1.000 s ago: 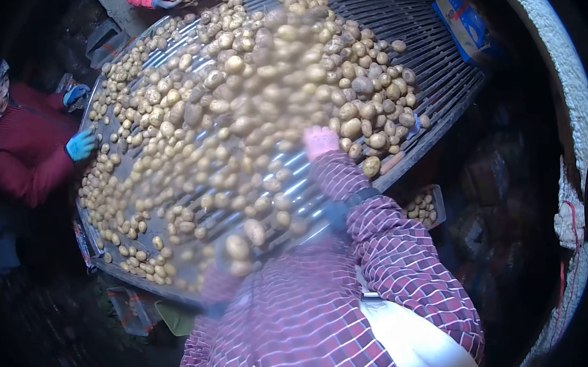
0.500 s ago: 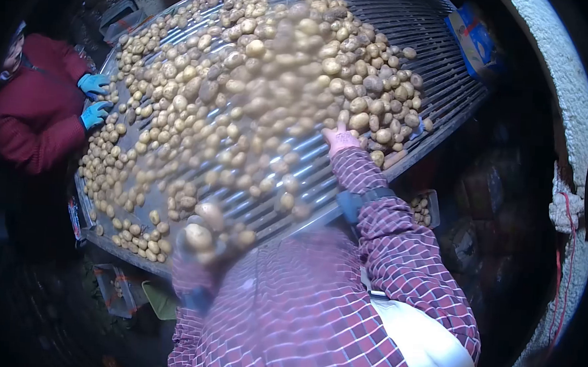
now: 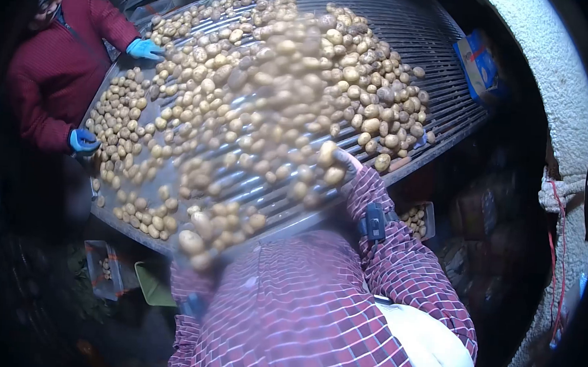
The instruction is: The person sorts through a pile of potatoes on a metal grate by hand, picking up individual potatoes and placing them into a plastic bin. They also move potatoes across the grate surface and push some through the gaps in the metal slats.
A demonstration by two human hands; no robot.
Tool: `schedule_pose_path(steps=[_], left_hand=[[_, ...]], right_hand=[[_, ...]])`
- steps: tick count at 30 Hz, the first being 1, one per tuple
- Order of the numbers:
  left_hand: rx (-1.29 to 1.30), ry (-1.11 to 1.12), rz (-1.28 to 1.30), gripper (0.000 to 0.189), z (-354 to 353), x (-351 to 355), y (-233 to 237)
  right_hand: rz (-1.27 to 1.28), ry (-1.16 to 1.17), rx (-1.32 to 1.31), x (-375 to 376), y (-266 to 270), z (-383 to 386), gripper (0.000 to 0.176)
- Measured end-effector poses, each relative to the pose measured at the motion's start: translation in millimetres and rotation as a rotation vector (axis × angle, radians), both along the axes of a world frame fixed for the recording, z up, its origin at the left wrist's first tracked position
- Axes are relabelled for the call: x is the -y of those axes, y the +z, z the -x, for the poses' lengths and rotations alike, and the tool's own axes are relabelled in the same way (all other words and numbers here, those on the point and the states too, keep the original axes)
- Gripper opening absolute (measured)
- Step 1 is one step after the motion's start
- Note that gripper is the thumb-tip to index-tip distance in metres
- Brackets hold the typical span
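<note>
My right hand (image 3: 350, 164) is at the near side of the slatted metal table (image 3: 292, 213), its fingers closed around a pale potato (image 3: 327, 153). Just below that one, another potato (image 3: 334, 177) lies close to the hand. At the table's near edge on the left, my left hand (image 3: 195, 266) is a blur, and its fingers cannot be made out. A large potato (image 3: 191, 242) shows right above it, beside several others. Potatoes (image 3: 209, 86) are spread over much of the tabletop, with a dense heap (image 3: 378, 95) at right.
Across the left side stands a person in a dark red top (image 3: 62, 45) with blue gloves (image 3: 145, 49) over the potatoes. A blue box (image 3: 474, 63) sits on the right edge. Below are a clear bin (image 3: 103, 270), a green container (image 3: 154, 284) and a potato-filled bin (image 3: 418, 220).
My right hand has drawn back from the heap towards me and now has a potato. The other person's gloved hands have moved apart. The view has shifted slightly.
</note>
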State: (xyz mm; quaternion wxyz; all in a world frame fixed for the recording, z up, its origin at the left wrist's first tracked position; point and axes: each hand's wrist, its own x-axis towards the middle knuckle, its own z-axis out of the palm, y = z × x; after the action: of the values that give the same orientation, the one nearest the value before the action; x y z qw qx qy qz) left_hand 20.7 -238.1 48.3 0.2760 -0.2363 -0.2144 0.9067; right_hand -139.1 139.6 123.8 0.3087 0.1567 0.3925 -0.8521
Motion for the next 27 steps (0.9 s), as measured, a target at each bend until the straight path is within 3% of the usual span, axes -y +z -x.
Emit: schedule_pose_path(steps=[2, 3, 4, 6, 7, 8, 10, 12, 13, 14, 17, 20, 22, 23, 24, 26, 27], left_hand=[[0.076, -0.014, -0.302, 0.039, 1, 7, 18], [0.122, -0.026, -0.442, 0.039, 0, 10, 25], [0.167, -0.035, -0.571, 0.039, -1, 14, 31], [0.217, -0.054, -0.742, 0.039, -7, 21, 39], [0.257, 0.009, -0.781, 0.041, -21, 30, 14], [0.205, 0.039, -0.717, 0.043, -31, 39, 4], [-0.048, 0.149, -0.25, 0.051, -51, 64, -28], [-0.197, 0.274, 0.366, 0.062, -78, 76, -57], [-0.213, 0.3, 0.728, 0.069, -89, 76, -63], [-0.058, 0.388, 0.854, 0.066, -99, 77, -67], [0.251, 0.531, 0.936, 0.057, -123, 76, -64], [0.168, 0.588, 1.04, 0.053, -138, 91, -81], [0.214, 0.592, 1.042, 0.051, -148, 88, -68], [0.194, 0.589, 1.051, 0.05, -154, 91, -68], [0.067, 0.597, 1.076, 0.05, -158, 89, -57], [0.24, 0.643, 1.042, 0.048, -168, 96, -68], [0.276, 0.644, 1.044, 0.046, -172, 97, -66]], right_hand=[[-0.068, -0.048, 0.141, 5, 12, 4, 0.045], [-0.363, -0.003, -0.169, -15, -50, 18, 0.043], [-0.8, 0.151, -0.285, -14, -53, 21, 0.048], [-1.225, 0.374, -0.338, -10, -104, 22, 0.057], [-1.44, 0.557, -0.458, 4, -108, 16, 0.064], [-1.45, 0.659, -0.553, 12, -127, 9, 0.069], [-1.613, 0.783, -0.625, 41, -113, 2, 0.069], [-1.387, 0.623, -0.458, 42, -116, 5, 0.062], [-0.797, 0.436, -0.095, 35, -107, 6, 0.058], [-0.499, 0.312, 0.055, 33, -99, 6, 0.061], [0.079, 0.174, 0.066, 48, -87, -5, 0.07], [0.382, 0.171, 0.064, 76, -85, -16, 0.078], [0.503, 0.282, 0.057, 95, -86, -15, 0.084], [0.57, 0.461, 0.004, 106, -85, -11, 0.082], [0.598, 0.486, 0.04, 123, -73, -14, 0.082], [0.654, 0.531, 0.117, 157, -41, -29, 0.081], [0.603, 0.484, 0.111, 162, -62, -34, 0.082]])
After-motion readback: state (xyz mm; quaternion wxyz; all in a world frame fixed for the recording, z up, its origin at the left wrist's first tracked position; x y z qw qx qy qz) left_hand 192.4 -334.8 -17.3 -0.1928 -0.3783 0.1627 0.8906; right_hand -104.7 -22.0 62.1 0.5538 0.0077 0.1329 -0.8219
